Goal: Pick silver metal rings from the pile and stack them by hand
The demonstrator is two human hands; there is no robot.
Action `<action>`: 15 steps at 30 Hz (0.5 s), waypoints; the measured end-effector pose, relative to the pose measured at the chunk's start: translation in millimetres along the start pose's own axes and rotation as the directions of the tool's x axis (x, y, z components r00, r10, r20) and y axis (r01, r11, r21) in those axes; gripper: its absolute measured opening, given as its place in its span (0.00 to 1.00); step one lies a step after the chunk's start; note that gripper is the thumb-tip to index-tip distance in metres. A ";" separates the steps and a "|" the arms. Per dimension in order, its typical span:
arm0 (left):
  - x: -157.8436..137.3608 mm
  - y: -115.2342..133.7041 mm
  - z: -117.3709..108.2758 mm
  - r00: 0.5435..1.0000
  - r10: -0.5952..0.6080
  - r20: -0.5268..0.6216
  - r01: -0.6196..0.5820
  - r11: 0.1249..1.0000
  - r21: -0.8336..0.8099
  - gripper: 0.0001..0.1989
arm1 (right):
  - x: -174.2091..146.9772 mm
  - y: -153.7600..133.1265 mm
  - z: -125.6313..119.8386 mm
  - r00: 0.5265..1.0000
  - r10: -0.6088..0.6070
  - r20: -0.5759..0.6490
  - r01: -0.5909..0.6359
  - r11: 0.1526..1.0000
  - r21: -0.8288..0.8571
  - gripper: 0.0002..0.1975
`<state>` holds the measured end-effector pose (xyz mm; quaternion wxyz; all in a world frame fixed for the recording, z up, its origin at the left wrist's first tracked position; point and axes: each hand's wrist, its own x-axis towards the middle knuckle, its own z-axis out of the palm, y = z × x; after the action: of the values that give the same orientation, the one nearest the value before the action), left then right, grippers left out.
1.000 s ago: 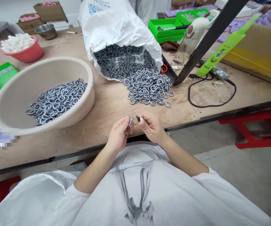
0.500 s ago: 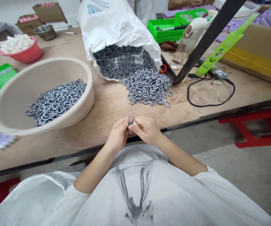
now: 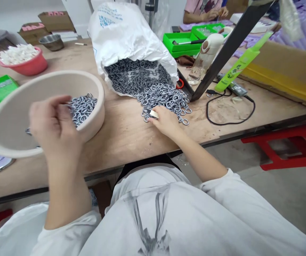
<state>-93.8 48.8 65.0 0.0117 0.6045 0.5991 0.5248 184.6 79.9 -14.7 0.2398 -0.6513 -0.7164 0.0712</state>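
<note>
Rings (image 3: 167, 97), grey and shiny, spill from a white sack (image 3: 134, 39) toward the front edge of the counter (image 3: 123, 133); those deep inside look dim. At the pile's near side, the right hand (image 3: 167, 121) curls beside a small white item (image 3: 153, 114); whether it is gripped is unclear. The left hand (image 3: 54, 122), blurred, hides part of a ring-filled beige basin (image 3: 11, 117); its grasp cannot be told. Beyond, a co-worker (image 3: 199, 8) is cut off above.
</note>
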 end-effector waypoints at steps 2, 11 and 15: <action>22.0 -14.1 -9.3 0.999 0.054 0.003 -0.052 0.933 0.355 0.17 | 19.1 -1.5 0.1 0.999 -0.051 0.008 0.051 0.998 -0.036 0.11; 1.6 -6.0 16.5 0.938 0.314 0.144 -0.346 0.862 0.371 0.20 | 83.7 49.5 -7.5 0.969 0.137 -0.207 -0.171 0.973 -0.157 0.18; -32.5 11.0 74.8 0.757 0.363 0.544 -0.499 0.858 0.123 0.18 | 84.4 57.0 5.1 0.978 0.185 -0.092 -0.200 0.963 -0.182 0.22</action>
<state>-28.7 67.7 18.3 -0.0344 0.8382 0.4814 0.2540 230.5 170.8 -21.6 0.1948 -0.7400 -0.6438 0.0012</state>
